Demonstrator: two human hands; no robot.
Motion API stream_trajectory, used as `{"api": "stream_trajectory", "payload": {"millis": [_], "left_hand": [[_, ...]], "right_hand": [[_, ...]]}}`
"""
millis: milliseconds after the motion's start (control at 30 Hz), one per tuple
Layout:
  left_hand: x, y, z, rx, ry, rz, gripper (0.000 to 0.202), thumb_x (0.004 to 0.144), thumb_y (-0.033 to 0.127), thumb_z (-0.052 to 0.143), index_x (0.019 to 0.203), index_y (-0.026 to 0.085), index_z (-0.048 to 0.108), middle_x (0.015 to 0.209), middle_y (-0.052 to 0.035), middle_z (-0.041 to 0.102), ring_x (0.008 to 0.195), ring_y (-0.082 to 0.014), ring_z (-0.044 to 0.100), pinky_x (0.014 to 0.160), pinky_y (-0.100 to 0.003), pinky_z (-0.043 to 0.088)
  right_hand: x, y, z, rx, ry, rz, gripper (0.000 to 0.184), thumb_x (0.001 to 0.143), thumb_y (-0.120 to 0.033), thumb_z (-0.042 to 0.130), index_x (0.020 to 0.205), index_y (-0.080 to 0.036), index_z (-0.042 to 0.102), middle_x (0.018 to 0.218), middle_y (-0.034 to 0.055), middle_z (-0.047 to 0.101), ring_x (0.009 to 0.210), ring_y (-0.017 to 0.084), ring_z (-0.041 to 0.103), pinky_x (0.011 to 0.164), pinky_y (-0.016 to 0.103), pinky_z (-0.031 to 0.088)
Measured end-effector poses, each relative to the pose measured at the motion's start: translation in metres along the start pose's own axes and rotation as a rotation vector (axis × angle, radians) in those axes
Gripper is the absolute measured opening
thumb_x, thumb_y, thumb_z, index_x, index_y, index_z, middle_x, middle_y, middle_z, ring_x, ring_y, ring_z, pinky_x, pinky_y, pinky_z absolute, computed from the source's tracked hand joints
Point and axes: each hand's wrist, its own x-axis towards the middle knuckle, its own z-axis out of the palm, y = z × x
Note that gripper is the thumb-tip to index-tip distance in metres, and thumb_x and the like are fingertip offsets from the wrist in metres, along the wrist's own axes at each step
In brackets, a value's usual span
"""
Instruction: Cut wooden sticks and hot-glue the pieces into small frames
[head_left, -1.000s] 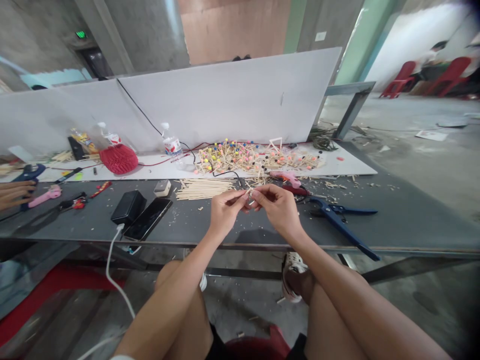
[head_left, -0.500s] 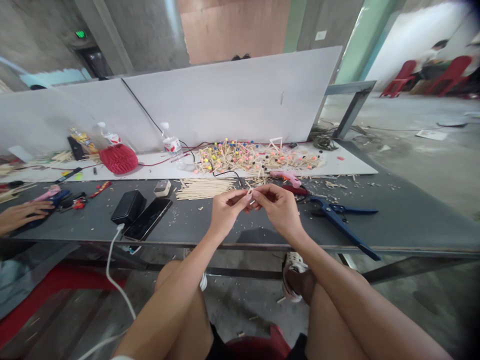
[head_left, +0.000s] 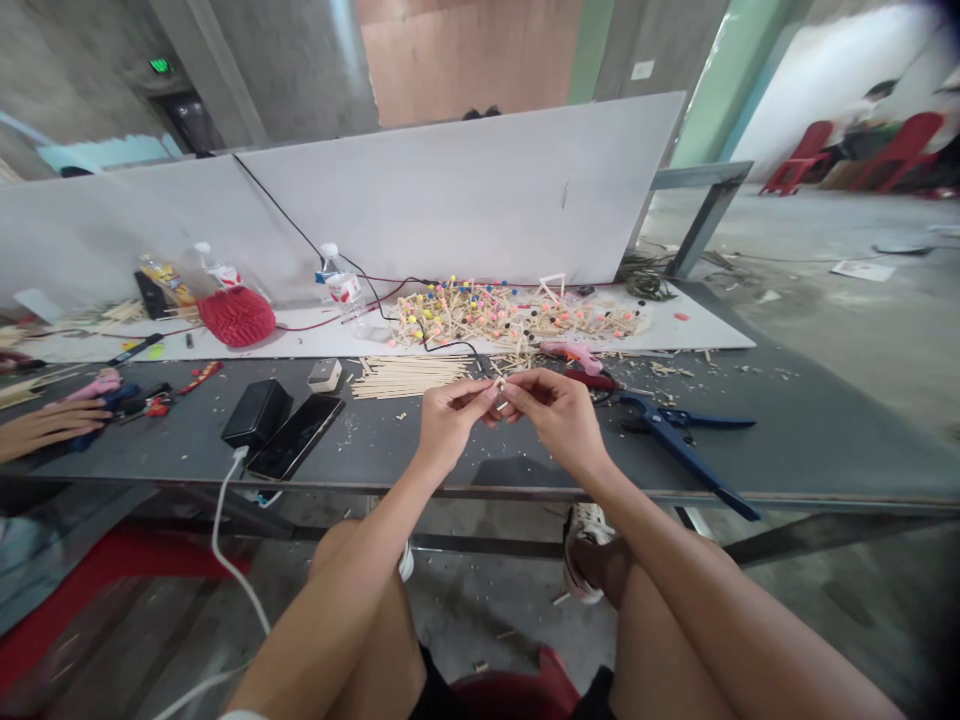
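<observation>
A small pale stick piece (head_left: 501, 384) is pinched between the fingertips of the left hand (head_left: 454, 412) and right hand (head_left: 559, 412), above the grey tabletop (head_left: 832, 420). Beyond lie wooden sticks (head_left: 409, 378) and a pink glue gun (head_left: 574, 352); blue-handled cutters (head_left: 671, 437) rest rightward, a smartphone (head_left: 296, 437) leftward.

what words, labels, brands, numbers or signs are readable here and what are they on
No text is readable.
Lit green sign: too small.
Middle bottle: label too blurred.
Bottle behind the red bundle: label too blurred.
Yellow packaging: any print too blurred.
</observation>
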Motion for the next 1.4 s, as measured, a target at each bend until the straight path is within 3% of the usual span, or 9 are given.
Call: {"api": "stream_trajectory", "payload": {"millis": [833,1167,1400], "left_hand": [[-0.0025,0.0042,-0.0055,0.018,-0.053,0.025,0.02,0.077,0.033,0.077,0.084,0.014,0.078,0.064,-0.003,0.067,0.053,-0.0139,0.061,0.047,-0.026,0.05],[0.0,0.0009,-0.002,0.025,0.013,-0.038,0.027,0.075,0.039,0.079,0.088,0.016,0.078,0.067,-0.0041,0.072,0.052,-0.0147,0.062,0.052,-0.029,0.054],[-0.001,-0.0008,-0.0001,-0.022,0.003,-0.03,0.023,0.077,0.037,0.077,0.085,0.016,0.078,0.068,-0.0043,0.072,0.052,-0.0144,0.062,0.051,-0.028,0.053]], "right_hand": [[-0.0021,-0.0034,-0.0013,-0.024,-0.035,0.034,0.019,0.08,-0.035,0.072,0.085,-0.016,0.071,0.062,0.0015,0.067,0.054,0.014,0.062,0.056,0.029,0.054],[0.0002,-0.0067,0.0005,0.11,-0.052,0.093,0.035,0.082,-0.05,0.067,0.085,-0.016,0.07,0.074,0.0053,0.071,0.061,0.015,0.067,0.062,0.031,0.058],[-0.0002,-0.005,-0.001,0.109,-0.041,0.102,0.028,0.076,-0.04,0.075,0.086,-0.015,0.068,0.067,0.003,0.07,0.061,0.016,0.067,0.063,0.031,0.058]]}}
